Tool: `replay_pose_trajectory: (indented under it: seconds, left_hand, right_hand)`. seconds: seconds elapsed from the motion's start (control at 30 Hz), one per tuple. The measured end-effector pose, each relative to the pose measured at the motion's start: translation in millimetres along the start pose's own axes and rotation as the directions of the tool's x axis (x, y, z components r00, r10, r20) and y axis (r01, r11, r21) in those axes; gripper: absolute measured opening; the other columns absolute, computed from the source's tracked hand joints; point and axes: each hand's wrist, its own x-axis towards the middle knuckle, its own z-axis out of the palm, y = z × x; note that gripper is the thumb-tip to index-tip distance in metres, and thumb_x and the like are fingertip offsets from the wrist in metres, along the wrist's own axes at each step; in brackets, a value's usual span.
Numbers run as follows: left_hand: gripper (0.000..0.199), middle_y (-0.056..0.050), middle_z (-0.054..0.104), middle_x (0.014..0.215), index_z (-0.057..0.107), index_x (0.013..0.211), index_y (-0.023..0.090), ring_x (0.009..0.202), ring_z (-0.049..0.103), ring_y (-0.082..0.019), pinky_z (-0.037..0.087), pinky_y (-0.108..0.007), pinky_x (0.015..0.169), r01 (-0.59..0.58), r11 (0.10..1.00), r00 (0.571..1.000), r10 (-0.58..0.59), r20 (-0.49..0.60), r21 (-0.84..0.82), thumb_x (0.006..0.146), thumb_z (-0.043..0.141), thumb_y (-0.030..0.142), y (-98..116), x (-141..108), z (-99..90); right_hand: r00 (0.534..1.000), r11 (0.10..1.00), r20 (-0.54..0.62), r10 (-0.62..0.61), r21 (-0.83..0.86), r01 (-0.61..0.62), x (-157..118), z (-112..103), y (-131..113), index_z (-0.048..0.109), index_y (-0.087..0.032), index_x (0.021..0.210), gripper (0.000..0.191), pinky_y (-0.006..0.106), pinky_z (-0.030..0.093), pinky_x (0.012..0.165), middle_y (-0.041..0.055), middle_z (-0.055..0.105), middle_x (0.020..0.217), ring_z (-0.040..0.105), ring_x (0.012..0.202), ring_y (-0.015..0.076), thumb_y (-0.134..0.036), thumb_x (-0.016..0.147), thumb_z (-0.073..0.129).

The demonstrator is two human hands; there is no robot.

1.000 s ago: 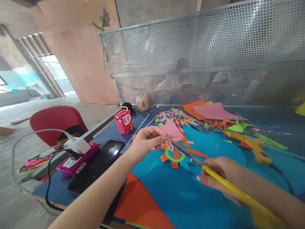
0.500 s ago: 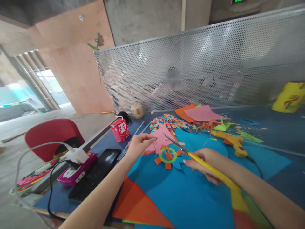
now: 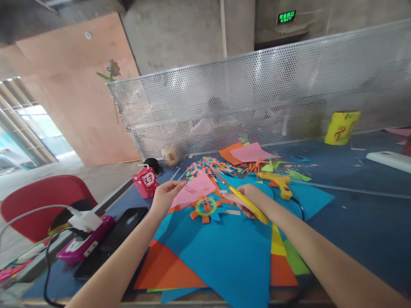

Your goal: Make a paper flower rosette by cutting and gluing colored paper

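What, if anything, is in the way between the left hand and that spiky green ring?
Nothing visible blocks it. Pink paper lies flat below, between the left hand and the toothed yellow-green paper ring. The yellow-handled scissors in the right hand are off that path.

single view, from camera worn on my head: looks forward and down across blue table (image 3: pixel 353 226). lens close above my forearms (image 3: pixel 138 248), which run in from bottom edge and lower right. my left hand (image 3: pixel 165 196) and right hand (image 3: pixel 254 196) fall mid-frame, nearer than perforated metal panel (image 3: pixel 269 90) crossing upper half. beyond panel, far back: concrete wall (image 3: pixel 180 34), lit exit sign (image 3: pixel 286 17) at upper right. red chair (image 3: pixel 38 205) cut by left edge.
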Motion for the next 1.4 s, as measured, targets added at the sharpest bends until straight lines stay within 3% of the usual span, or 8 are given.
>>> replay_pose_trajectory:
  seconds: [0.23,0.37,0.5,0.63,0.77,0.93,1.23,1.4]
  left_hand:
    - [0.027,-0.001,0.061,0.066,0.063,0.075,0.013,0.059,0.052,-0.01,0.038,-0.02,0.048,0.036,0.996,0.99,-0.047,0.134,0.083,0.069,0.066,0.039,16,25,18.6]
    - [0.024,-0.006,0.06,0.095,0.056,0.1,0.012,0.079,0.059,-0.015,0.05,-0.033,0.068,0.099,0.988,0.933,-0.133,0.333,0.117,0.084,0.052,0.03,26,52,66.2]
    - [0.031,-0.009,0.055,0.111,0.051,0.111,0.015,0.093,0.057,-0.02,0.049,-0.04,0.077,0.155,0.985,0.879,-0.174,0.445,0.077,0.085,0.051,0.03,28,83,126.9]
    - [0.032,-0.009,0.054,0.112,0.051,0.113,0.015,0.094,0.057,-0.02,0.049,-0.041,0.078,0.158,0.987,0.866,-0.126,0.484,-0.025,0.085,0.051,0.03,30,111,173.8]
    - [0.032,-0.009,0.054,0.113,0.05,0.113,0.015,0.095,0.056,-0.02,0.049,-0.041,0.079,0.167,0.981,0.856,-0.093,0.509,-0.102,0.085,0.051,0.03,32,129,197.1]
    - [0.032,-0.009,0.054,0.112,0.05,0.113,0.015,0.095,0.056,-0.02,0.049,-0.041,0.078,0.204,0.969,0.829,-0.096,0.552,-0.138,0.085,0.051,0.03,20,130,193.4]
    - [0.031,-0.008,0.055,0.11,0.051,0.112,0.014,0.092,0.057,-0.019,0.05,-0.039,0.076,0.258,0.955,0.801,-0.124,0.585,-0.15,0.085,0.051,0.03,22,100,140.6]
    - [0.018,-0.005,0.063,0.085,0.05,0.096,0.014,0.068,0.063,-0.014,0.049,-0.025,0.054,0.254,0.949,0.765,-0.079,0.639,-0.186,0.086,0.049,0.029,34,79,115.0]
  right_hand:
    - [0.954,0.978,-0.219,-0.204,0.0,0.209,2,1,1,0.044,-0.025,0.051,0.03,0.023,0.029,0.032,-0.0081,0.042,0.032,0.041,0.026,0.0119,-0.044,0.067,0.06]
    - [0.875,0.94,-0.35,-0.333,-0.053,0.336,0,2,1,0.042,-0.024,0.057,0.026,0.023,0.031,0.039,-0.0083,0.041,0.039,0.042,0.036,0.0122,-0.041,0.072,0.054]
    - [0.8,0.909,-0.439,-0.409,-0.126,0.397,3,2,4,0.044,-0.023,0.059,0.025,0.024,0.034,0.046,-0.005,0.046,0.052,0.046,0.05,0.0138,-0.042,0.072,0.055]
    - [0.772,0.909,-0.484,-0.412,-0.158,0.386,9,2,8,0.044,-0.023,0.061,0.023,0.024,0.034,0.046,-0.0041,0.046,0.053,0.046,0.051,0.0141,-0.04,0.075,0.051]
    - [0.768,0.909,-0.487,-0.416,-0.184,0.375,12,3,10,0.039,-0.023,0.059,0.022,0.023,0.032,0.044,-0.0042,0.046,0.053,0.045,0.05,0.0132,-0.033,0.076,0.05]
    - [0.783,0.907,-0.458,-0.42,-0.205,0.367,10,3,7,0.036,-0.024,0.057,0.022,0.023,0.031,0.045,-0.0047,0.046,0.053,0.044,0.05,0.0129,-0.026,0.071,0.053]
    - [0.796,0.93,-0.484,-0.362,-0.133,0.343,11,-5,13,0.045,-0.023,0.063,0.014,0.025,0.035,0.051,-0.0028,0.05,0.057,0.049,0.055,0.016,-0.032,0.072,0.053]
    - [0.802,0.956,-0.537,-0.264,-0.035,0.291,16,-11,13,0.048,-0.023,0.072,0.021,0.027,0.038,0.048,-0.0027,0.054,0.056,0.054,0.052,0.0181,-0.041,0.069,0.057]
